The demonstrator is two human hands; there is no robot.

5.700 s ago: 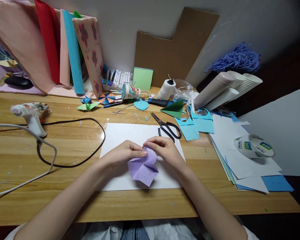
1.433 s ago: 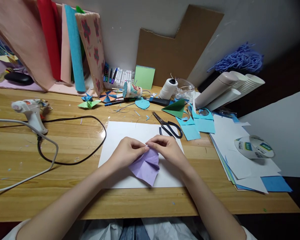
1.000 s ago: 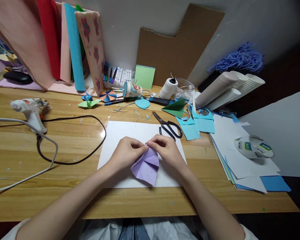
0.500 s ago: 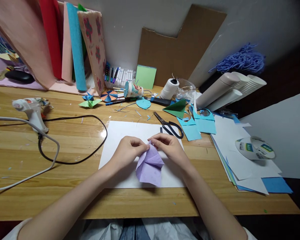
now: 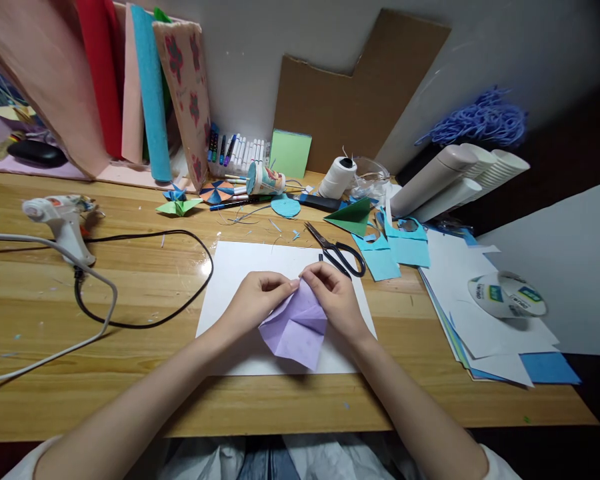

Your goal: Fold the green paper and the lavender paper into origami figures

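A creased sheet of purple paper [image 5: 297,330] hangs between my hands, its folds fanning out toward me. My left hand [image 5: 263,297] pinches its upper left edge between thumb and fingers. On the other side, my right hand [image 5: 334,293] grips the top and right edge, thumb in front; its other fingers are partly hidden behind the paper. Under both hands lies a white sheet [image 5: 225,280] on the wooden table [image 5: 145,360]. Just beyond my right hand, black-handled scissors [image 5: 337,250] rest partly on that sheet.
A glue gun [image 5: 65,223] with looping cables lies left. Behind are folded paper pieces [image 5: 180,205], a paper cup [image 5: 265,179], a thread spool [image 5: 337,177] and blue cut paper [image 5: 380,257]. At right, a tape roll [image 5: 507,295] sits on stacked paper [image 5: 485,327].
The purple paper has spread wider, its lower left part swinging left. My right hand has shifted slightly and covers more of the paper's right edge.
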